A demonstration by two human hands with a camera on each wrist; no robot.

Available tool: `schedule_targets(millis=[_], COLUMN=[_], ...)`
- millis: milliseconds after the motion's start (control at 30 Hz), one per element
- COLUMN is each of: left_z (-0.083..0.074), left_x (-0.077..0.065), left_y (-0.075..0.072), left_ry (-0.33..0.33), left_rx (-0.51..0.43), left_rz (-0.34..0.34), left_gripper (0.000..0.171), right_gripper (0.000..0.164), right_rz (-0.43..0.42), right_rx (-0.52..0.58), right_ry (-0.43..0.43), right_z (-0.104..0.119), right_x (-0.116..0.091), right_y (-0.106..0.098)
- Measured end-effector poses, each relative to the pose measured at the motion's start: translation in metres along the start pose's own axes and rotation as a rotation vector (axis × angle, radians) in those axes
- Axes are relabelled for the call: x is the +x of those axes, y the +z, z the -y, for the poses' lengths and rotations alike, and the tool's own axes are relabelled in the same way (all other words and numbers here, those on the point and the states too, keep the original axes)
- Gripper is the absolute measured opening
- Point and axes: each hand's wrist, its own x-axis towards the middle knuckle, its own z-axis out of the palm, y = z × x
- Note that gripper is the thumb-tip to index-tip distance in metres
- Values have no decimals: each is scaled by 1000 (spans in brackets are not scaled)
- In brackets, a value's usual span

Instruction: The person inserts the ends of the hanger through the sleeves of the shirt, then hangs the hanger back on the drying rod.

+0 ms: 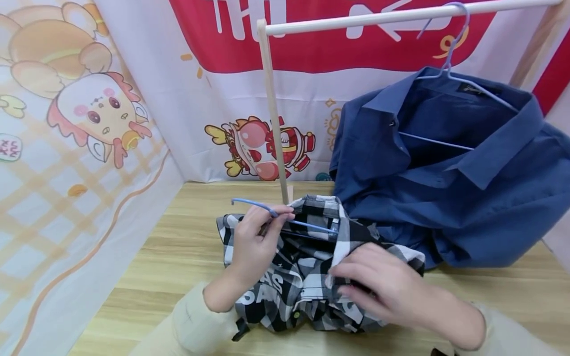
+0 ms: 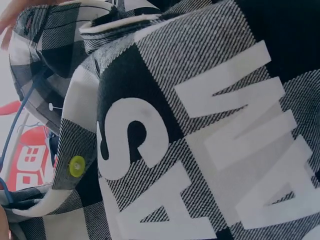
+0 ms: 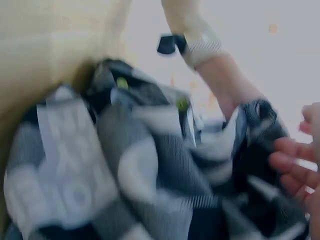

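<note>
A black, grey and white plaid shirt (image 1: 311, 277) with large white letters lies bunched on the table. My left hand (image 1: 256, 240) pinches a blue hanger (image 1: 311, 226) near its hook, above the shirt's left shoulder. One arm of the hanger runs inside the collar opening. At the right front edge of the collar is my right hand (image 1: 387, 282), its fingers loosely bent with a gap between thumb and fingers. In the right wrist view its fingers (image 3: 290, 162) are blurred beside the cloth. A yellow-green button (image 2: 76, 166) shows on the placket in the left wrist view.
A navy shirt (image 1: 467, 198) hangs on a lilac hanger (image 1: 449, 54) from a wooden rack's rail (image 1: 369, 19), close behind and right of the plaid shirt. The rack's post (image 1: 273, 109) stands behind the left hand. Printed cloth (image 1: 191, 99) covers the walls behind the wooden table (image 1: 151, 262).
</note>
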Motion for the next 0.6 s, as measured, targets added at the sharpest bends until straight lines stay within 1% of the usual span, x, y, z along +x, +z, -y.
schedule_targets(millis=[67, 100, 133, 167, 200, 233, 267, 333, 367, 400, 433, 467, 500, 600], left_z=[0, -1, -1, -1, -2, -2, -2, -3, -3, -4, -4, -4, -5, -6], left_x=[0, 0, 0, 0, 0, 0, 0, 0, 0, 0, 0, 0, 0, 1], left_y=[-1, -2, -2, -3, -3, -3, -3, -3, -3, -2, -2, -2, -1, -1], left_ry=[3, 2, -3, -6, -10, -14, -18, -17, -12, -7, 3, 13, 21, 34], left_rx=[-12, -17, -23, -27, -30, -37, -42, -46, -49, -52, -58, -61, -63, -72], left_rz=[-17, -24, -28, -31, -34, -40, -47, -61, -67, -72, -75, -74, -70, -58], left_gripper=[21, 20, 19, 17, 15, 14, 13, 15, 17, 21, 23, 26, 28, 31], right_gripper=[24, 25, 25, 27, 30, 33, 37, 37, 34, 30, 26, 23, 24, 32], right_rz=[-155, -229, -286, -323, -337, -323, -291, -158, -85, -25, 22, 48, 61, 42], right_rx=[-1, -16, -39, -71, -105, -136, -166, -222, -251, -265, -270, -275, -275, -248], right_ry=[-49, -62, -57, -25, 33, 107, 190, 364, 431, 476, 503, 506, 498, 463], right_z=[-7, -10, -12, -13, -13, -13, -13, -12, -12, -12, -12, -13, -13, -15], right_x=[2, 2, 2, 1, -1, -4, -6, -11, -13, -15, -16, -17, -17, -17], right_y=[-7, -10, -13, -16, -20, -24, -27, -32, -34, -34, -34, -33, -32, -30])
